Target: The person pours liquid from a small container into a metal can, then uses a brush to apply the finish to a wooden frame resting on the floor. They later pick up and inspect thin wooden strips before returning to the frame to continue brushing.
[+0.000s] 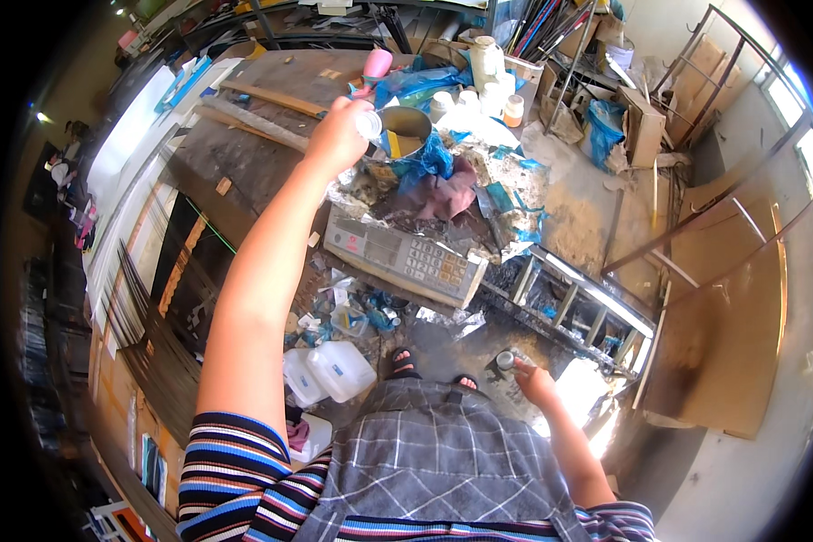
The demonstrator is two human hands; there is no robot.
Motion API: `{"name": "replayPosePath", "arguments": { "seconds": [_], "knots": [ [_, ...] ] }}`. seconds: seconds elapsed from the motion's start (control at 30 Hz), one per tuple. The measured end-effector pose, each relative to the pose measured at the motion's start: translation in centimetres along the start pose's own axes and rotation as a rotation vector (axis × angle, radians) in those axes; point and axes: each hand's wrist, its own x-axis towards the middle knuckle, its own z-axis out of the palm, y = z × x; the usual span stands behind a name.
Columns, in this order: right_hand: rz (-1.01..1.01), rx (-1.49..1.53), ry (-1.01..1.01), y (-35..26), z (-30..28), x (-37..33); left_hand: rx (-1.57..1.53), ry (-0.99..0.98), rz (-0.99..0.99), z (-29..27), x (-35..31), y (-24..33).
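My left hand (336,137) reaches far forward over the bench, its fingers closed round a small whitish round container (369,125). Just right of it stands a tin can (406,126) with yellowish contents and blue plastic about its side. A pink bottle (378,63) is beyond the hand. Low on the right, my right hand (537,385) pinches a small round greyish cup (506,360), held above the floor. Between the can and me is a digital scale (388,255) with a keypad, a crumpled dark pink cloth (450,191) behind its panel.
White bottles (486,63) and an orange-labelled jar (513,110) stand behind the can. Clear plastic tubs (341,370) lie by my feet. A metal ladder-like frame (587,303) lies to the right. Wooden strips (275,98) rest on the bench at left.
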Motion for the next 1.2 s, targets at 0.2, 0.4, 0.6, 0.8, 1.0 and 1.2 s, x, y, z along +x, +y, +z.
{"name": "replayPosePath", "arguments": {
  "seconds": [0.2, 0.4, 0.6, 0.8, 1.0, 1.2],
  "knots": [
    [-0.045, 0.026, 0.052, 1.7, 0.1, 0.2, -0.968, -0.086, -0.456, -2.6, 0.0, 2.0],
    [-0.229, 0.025, 0.089, 1.5, -0.5, -0.4, -0.963, -0.127, -0.302, -5.9, -6.5, 7.4],
    [-0.426, -0.112, -0.001, -1.6, -2.8, -2.6, -1.124, -0.195, -0.461, 0.5, -21.7, 13.2],
    [-0.629, -0.032, 0.023, -4.3, -3.5, -3.8, -0.512, -0.165, -0.367, 8.3, -30.6, 18.6],
    [-0.745, 0.007, 0.087, -7.1, -2.9, -4.5, -0.209, -0.365, -0.276, 7.2, -31.1, 20.8],
    [-0.615, 0.127, 0.054, -10.5, -1.7, -6.4, -0.107, -0.329, -0.003, 4.0, -30.8, 18.9]
  ]
}}
